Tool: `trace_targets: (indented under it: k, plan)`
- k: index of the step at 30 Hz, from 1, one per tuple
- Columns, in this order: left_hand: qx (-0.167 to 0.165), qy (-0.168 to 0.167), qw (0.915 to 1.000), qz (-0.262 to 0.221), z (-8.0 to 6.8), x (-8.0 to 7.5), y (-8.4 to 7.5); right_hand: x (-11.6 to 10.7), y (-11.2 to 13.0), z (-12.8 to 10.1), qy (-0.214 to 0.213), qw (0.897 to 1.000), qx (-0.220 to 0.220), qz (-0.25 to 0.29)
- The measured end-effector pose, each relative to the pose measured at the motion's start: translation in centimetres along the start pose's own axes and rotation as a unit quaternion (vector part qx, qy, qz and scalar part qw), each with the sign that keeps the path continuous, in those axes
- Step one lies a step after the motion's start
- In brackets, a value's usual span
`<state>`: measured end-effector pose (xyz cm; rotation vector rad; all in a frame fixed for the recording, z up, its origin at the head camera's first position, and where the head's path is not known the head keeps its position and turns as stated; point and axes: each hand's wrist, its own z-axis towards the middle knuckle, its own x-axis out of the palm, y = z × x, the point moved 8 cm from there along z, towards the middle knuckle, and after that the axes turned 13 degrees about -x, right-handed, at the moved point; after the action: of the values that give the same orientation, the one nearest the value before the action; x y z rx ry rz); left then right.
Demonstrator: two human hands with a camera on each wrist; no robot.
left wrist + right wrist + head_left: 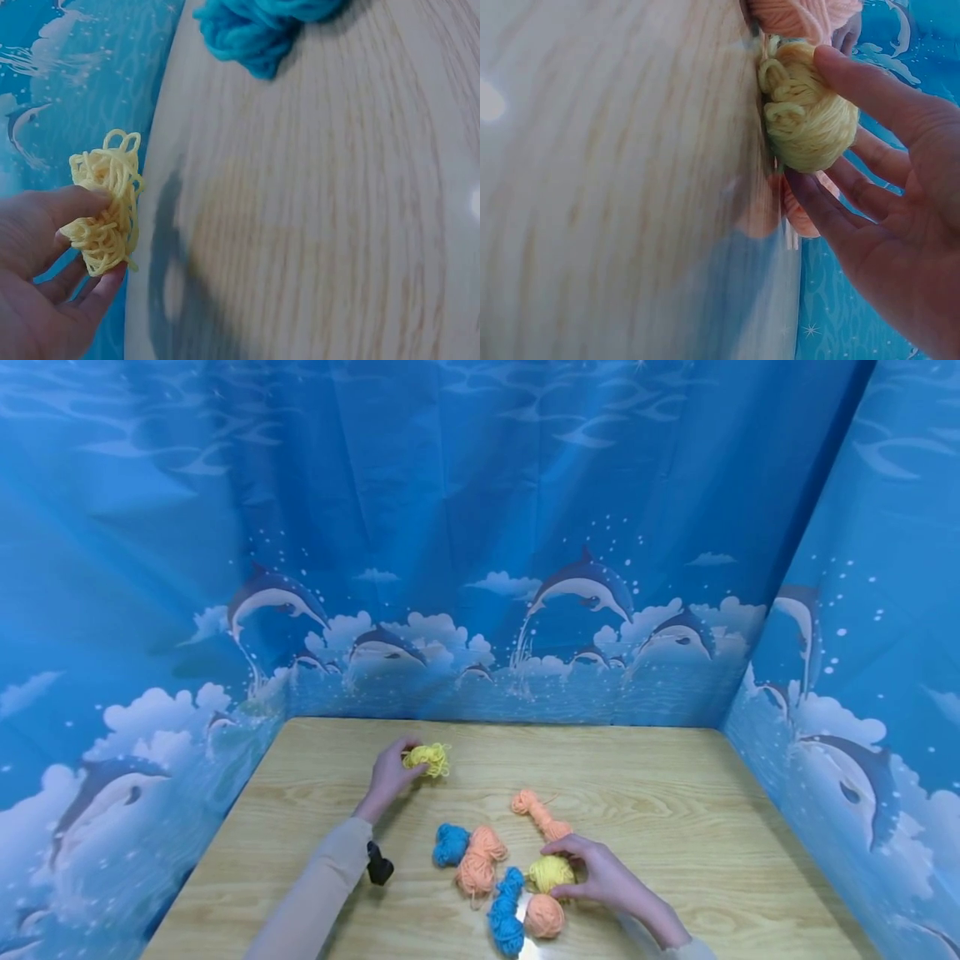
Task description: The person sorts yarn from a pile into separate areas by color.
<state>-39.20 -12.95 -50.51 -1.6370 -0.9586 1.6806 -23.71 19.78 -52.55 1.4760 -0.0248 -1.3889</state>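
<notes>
Over the far left part of the table, my left hand [392, 774] pinches a loose, loopy bundle of yellow yarn [429, 761] between thumb and fingers. In the left wrist view that yellow bundle [105, 210] shows apart from the wood, with a shadow beside it. Nearer the front, my right hand [600, 875] has its thumb and fingers round a yellow yarn ball [551, 870]. The right wrist view shows this yellow ball [810, 112] close against the tabletop. An orange yarn ball [543, 917] lies just in front of it, and a long orange skein [540, 814] stretches behind.
Left of the right hand lie a twisted blue skein [507, 914], an orange skein [481, 862] and a small blue bundle [451, 845]. They rest on a wooden table [637, 777]. A blue dolphin-print curtain [465, 527] stands behind it and along both sides.
</notes>
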Motion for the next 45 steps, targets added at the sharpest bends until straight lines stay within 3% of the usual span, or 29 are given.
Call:
trace_targets:
  k: [8, 26, 35, 45]
  plan:
    - [-0.024, -0.008, 0.9994, 0.023, 0.1, 0.0, 1.0, 0.0, 0.1, -0.1, 0.001, 1.000, -0.004, 0.007]
    - [-0.031, -0.010, 0.9992, 0.024, 0.2, -0.3, 2.3, 0.0, -0.1, -0.2, 0.005, 1.000, 0.009, 0.014]
    - [-0.002, 0.000, 0.9996, 0.029, 0.1, -0.4, 1.4, 0.0, -0.3, -0.4, 0.003, 1.000, 0.017, 0.021]
    - [0.017, 0.015, 0.9995, 0.023, 0.1, -0.8, 0.8, -1.3, 0.4, -0.5, -0.030, 0.999, 0.010, 0.013]
